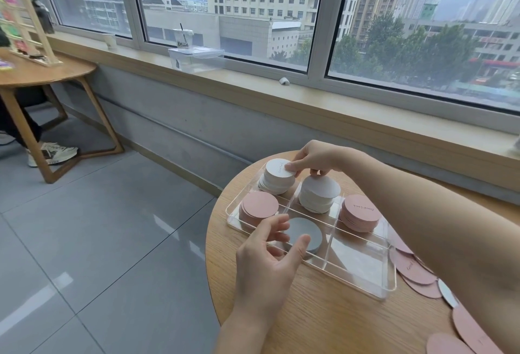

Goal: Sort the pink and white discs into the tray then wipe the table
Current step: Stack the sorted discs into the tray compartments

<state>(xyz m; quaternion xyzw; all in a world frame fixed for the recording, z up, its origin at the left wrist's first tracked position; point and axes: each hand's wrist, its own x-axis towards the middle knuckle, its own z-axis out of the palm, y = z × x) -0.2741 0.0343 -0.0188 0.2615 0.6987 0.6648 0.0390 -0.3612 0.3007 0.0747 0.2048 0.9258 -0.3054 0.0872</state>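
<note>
The round wooden table [323, 311] occupies the lower right of the frame and carries a clear compartmented tray [363, 277]. The tray holds four stacks: two white stacks [319, 193] in the upper compartments, one pink stack [260, 206] at centre left and one pink stack [360, 213] at centre right. The right hand [315, 158], at the upper edge of the tray, pinches the top white disc [278, 168] of the upper-left stack by its rim. The left hand [270, 258], at the tray's lower-left edge, holds a single white disc [305, 234] between thumb and fingers over a lower compartment. Loose pink discs [419, 272] lie on the table at the lower right, partly under the right forearm. Handwriting is visible on several discs; it cannot be read.
</note>
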